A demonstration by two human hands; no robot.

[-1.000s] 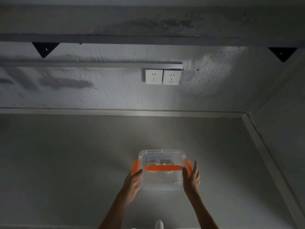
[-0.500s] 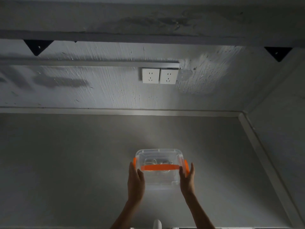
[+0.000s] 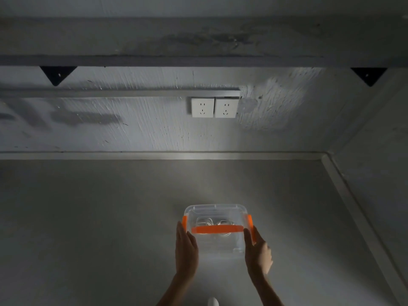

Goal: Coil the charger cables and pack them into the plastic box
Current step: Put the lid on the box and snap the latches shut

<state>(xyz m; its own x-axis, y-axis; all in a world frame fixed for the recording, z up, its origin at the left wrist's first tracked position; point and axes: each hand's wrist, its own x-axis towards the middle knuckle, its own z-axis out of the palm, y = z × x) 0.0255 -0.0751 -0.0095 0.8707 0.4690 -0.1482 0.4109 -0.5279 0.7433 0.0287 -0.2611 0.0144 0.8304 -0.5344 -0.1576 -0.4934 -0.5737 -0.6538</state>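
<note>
Where light falls, a plastic box (image 3: 215, 212) rests on grey tabletop (image 3: 88, 228).

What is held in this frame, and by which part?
The plastic box, pressed between the left hand and right hand, flat against its left and right sides.

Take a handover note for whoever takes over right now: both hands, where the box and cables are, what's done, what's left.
Left hand: open, fingers flat against the left side of the clear plastic box with orange handle and side clips.
Right hand: open, flat against its right side.
The box sits on the grey table, lid on.
Done: white coiled charger cables lie inside.
Left: cannot tell whether it is latched; check, then let go.
</note>
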